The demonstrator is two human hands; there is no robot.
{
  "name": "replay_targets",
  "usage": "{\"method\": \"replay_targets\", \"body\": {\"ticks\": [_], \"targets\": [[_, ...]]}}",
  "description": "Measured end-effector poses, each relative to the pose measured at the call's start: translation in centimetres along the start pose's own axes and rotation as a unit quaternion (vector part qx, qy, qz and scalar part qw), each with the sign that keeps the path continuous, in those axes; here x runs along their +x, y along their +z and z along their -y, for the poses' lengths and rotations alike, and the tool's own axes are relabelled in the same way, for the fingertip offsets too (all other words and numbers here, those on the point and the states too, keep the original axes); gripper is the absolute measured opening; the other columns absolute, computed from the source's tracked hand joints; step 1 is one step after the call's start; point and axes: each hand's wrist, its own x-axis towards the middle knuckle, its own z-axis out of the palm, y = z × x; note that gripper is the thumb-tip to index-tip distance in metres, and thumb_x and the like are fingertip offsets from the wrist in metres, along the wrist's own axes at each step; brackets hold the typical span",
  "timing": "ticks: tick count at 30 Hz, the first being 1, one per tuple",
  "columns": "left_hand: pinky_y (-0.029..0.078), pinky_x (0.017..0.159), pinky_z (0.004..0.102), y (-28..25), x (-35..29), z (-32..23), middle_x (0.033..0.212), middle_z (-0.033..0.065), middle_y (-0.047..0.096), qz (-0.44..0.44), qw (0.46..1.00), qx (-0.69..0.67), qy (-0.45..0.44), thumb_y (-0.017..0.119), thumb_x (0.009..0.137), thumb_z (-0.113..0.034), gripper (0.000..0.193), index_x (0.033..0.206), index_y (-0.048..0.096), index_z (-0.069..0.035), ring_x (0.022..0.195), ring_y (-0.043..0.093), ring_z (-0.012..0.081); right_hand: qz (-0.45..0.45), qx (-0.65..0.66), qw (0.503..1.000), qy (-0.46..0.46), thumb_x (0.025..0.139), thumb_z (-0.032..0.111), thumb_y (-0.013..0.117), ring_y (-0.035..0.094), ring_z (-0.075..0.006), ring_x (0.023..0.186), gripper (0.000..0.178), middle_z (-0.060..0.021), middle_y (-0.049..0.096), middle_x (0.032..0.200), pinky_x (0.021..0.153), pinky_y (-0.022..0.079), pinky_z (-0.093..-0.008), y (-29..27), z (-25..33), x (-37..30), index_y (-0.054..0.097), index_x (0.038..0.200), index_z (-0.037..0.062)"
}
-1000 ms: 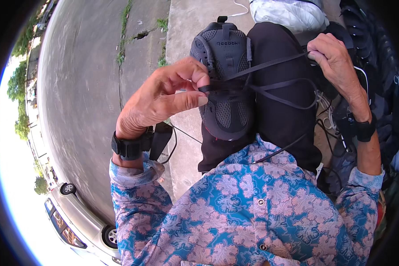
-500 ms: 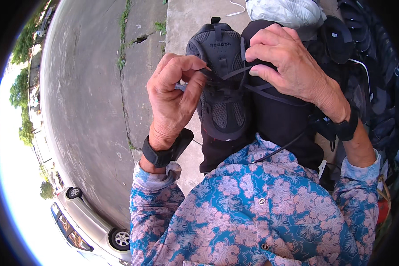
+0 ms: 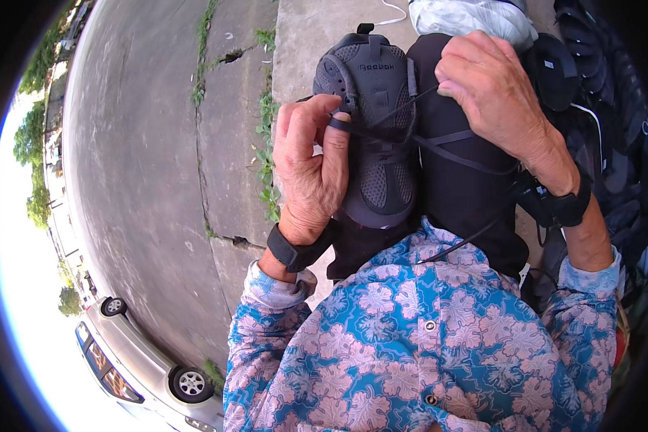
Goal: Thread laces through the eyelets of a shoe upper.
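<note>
A dark grey and black sneaker (image 3: pixel 387 183) rests on my left thigh, its toe pointing toward me and its tongue upright at the far end. My left hand (image 3: pixel 311 155) pinches a flat black shoelace (image 3: pixel 363 131) between thumb and forefinger at the shoe's left side. Over my right thigh, my right hand (image 3: pixel 493 93) is closed on another stretch of the lace, which runs taut from the shoe up to its fingertips. A loose length of lace curves across the dark trousers (image 3: pixel 461 194) below that hand. Both wrists wear black bands.
At the right lie many dark shoes (image 3: pixel 612 129) in a heap. A white plastic bag (image 3: pixel 475 18) sits beyond my knees, with a white cord (image 3: pixel 392 16) beside it. Cracked pavement (image 3: pixel 144 158) with weeds stretches to the left, where a silver car (image 3: pixel 140 353) is parked.
My right hand has moved up and to the right, drawing its lace out longer and straighter. The left hand has shifted slightly right and down, still pinching lace.
</note>
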Motion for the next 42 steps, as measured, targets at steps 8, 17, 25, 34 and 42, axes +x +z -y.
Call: {"method": "replay_targets", "body": {"ticks": [8,17,25,34,42], "targets": [[0.046,0.071,0.0269,-0.3,-0.4,-0.1,0.090,0.0065,0.051,0.081,0.996,0.039,0.016,0.061,0.071,-0.001,0.037,0.108,0.060,-0.003,0.075,0.053,0.0146,0.028,-0.089,0.993,0.077,0.083,0.012,0.063,0.055,-0.0274,0.093,0.009,-0.0065,0.057,0.090,0.080,0.044,-0.0393,-2.2,-5.4,-1.4,0.060,0.087,0.0044],[0.045,0.071,0.0269,-0.5,-0.3,0.8,0.089,0.0049,0.049,0.101,0.995,-0.001,-0.015,0.064,0.071,-0.003,0.040,0.110,0.058,-0.002,0.075,0.051,0.0135,-0.020,0.008,0.997,0.070,0.079,0.011,0.068,0.056,-0.0281,0.095,0.015,-0.0061,0.058,0.095,0.082,0.045,-0.0393,-2.0,-1.7,-0.3,0.060,0.091,0.0058],[0.046,0.069,0.0257,-0.5,-0.2,0.6,0.088,0.0042,0.049,0.114,0.993,0.008,-0.019,0.067,0.072,-0.004,0.039,0.110,0.058,-0.002,0.074,0.051,0.0121,0.081,0.126,0.987,-0.052,0.069,0.008,0.075,0.056,-0.0220,0.096,0.019,-0.0044,0.056,0.092,0.091,0.038,-0.0400,0.3,4.9,-0.5,0.062,0.083,0.0083],[0.049,0.060,0.0302,-1.2,0.5,-1.2,0.077,0.0080,0.058,0.122,0.989,0.005,-0.078,0.069,0.075,-0.005,0.024,0.098,0.064,-0.004,0.066,0.057,0.0179,-0.016,0.055,0.994,-0.089,0.067,0.005,0.071,0.055,-0.0226,0.085,0.017,-0.0049,0.053,0.081,0.082,0.042,-0.0376,0.2,5.0,0.9,0.058,0.077,0.0052],[0.048,0.057,0.0255,0.0,1.3,-3.4,0.072,0.0084,0.067,0.239,0.969,0.009,-0.055,0.065,0.086,-0.005,0.015,0.100,0.067,0.001,0.060,0.056,0.0082,0.001,0.089,0.995,-0.049,0.068,0.004,0.069,0.056,-0.0227,0.080,0.014,-0.0054,0.053,0.079,0.080,0.043,-0.0373,-0.1,4.7,0.6,0.057,0.074,0.0055]]}}
